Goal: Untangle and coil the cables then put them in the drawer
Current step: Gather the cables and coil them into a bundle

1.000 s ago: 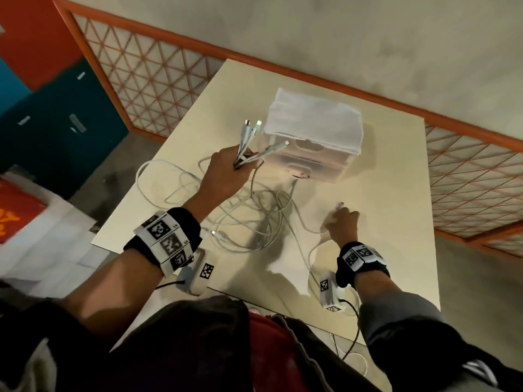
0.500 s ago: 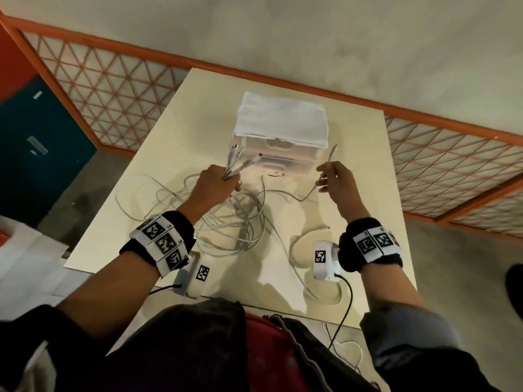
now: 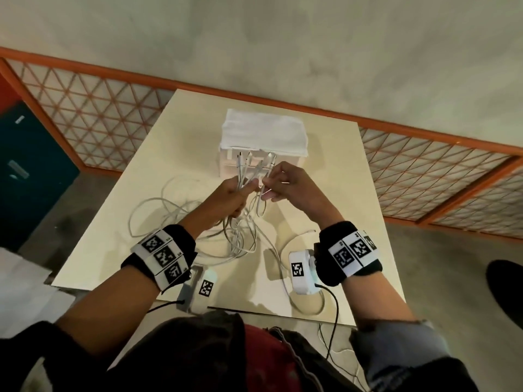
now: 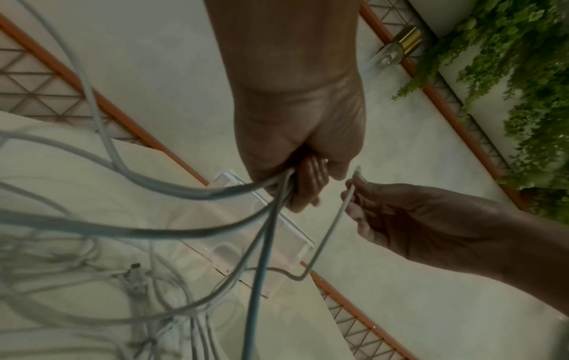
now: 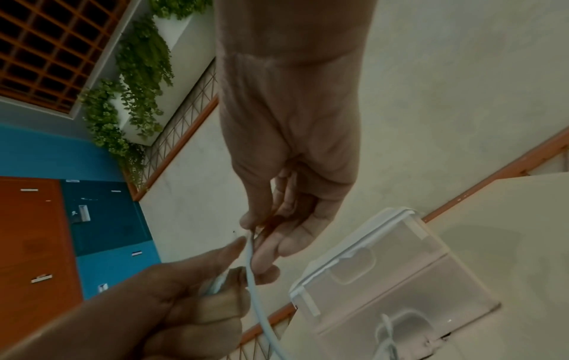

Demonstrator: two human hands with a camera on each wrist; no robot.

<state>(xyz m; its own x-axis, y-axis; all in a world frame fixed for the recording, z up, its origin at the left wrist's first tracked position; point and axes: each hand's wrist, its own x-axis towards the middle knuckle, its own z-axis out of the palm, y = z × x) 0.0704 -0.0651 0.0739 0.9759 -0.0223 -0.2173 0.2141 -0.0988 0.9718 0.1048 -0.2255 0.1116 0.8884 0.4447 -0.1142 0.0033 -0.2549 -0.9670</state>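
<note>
Left hand (image 3: 236, 198) mid-table, gripping cables (image 3: 240, 239)

The cables (image 3: 240, 244) look like smooth plastic cord, white and a little glossy, and their plugs (image 3: 243, 159) have small shiny metal tips. The drawer box (image 5: 400, 280) is clear plastic, slightly frosted, with a white plastic rim; on top of it lies a white cover (image 3: 263, 134) that looks like soft matt cloth. The table (image 3: 175, 154) has a smooth matt cream top. The wristbands (image 3: 351, 253) seem to be black fabric with matt printed tags. The wall (image 3: 254, 38) behind is matt plaster, a little rough. The railing (image 3: 85, 117) is painted orange; its material I cannot tell.
</note>
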